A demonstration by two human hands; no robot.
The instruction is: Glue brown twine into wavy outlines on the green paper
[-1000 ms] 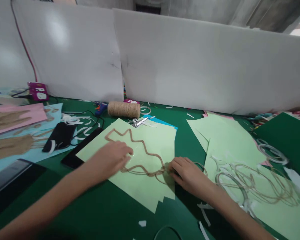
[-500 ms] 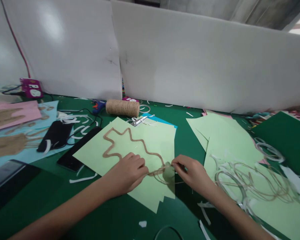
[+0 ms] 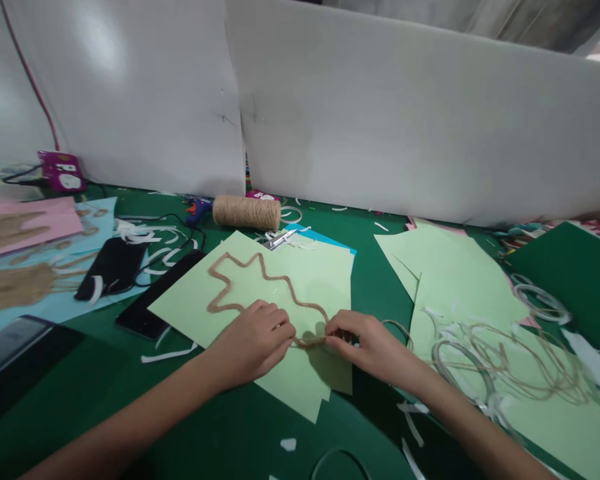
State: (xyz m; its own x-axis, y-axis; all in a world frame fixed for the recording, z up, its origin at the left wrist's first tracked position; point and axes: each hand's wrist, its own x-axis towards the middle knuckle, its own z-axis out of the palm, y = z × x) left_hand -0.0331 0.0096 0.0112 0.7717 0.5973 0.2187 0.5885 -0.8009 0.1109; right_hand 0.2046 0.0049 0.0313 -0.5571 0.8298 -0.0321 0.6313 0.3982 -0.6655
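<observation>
A zigzag outline of brown jute twine (image 3: 275, 277) lies on a light green paper sheet (image 3: 325, 273). My left hand (image 3: 260, 340) rests on the sheet's lower part, its fingers closed on the twine at the outline's lower edge. Across a short gap, my right hand (image 3: 363, 340) pinches the same twine near the outline's right corner. The twine trails from my right hand toward a loose coil of twine (image 3: 535, 373) on the right. My fingers hide part of the outline.
Behind the sheet lie a twine spool (image 3: 247, 213), scissors (image 3: 280, 239) and a blue glue gun (image 3: 199, 209). Black phones (image 3: 113, 270) and paper scraps (image 3: 167, 355) lie at left. More green sheets (image 3: 460, 260) are at right. White panels (image 3: 380, 113) stand behind the table.
My right hand has moved left, closer to my left hand, along the twine. The loose loop between the hands has been drawn in. My left hand stays nearly in place.
</observation>
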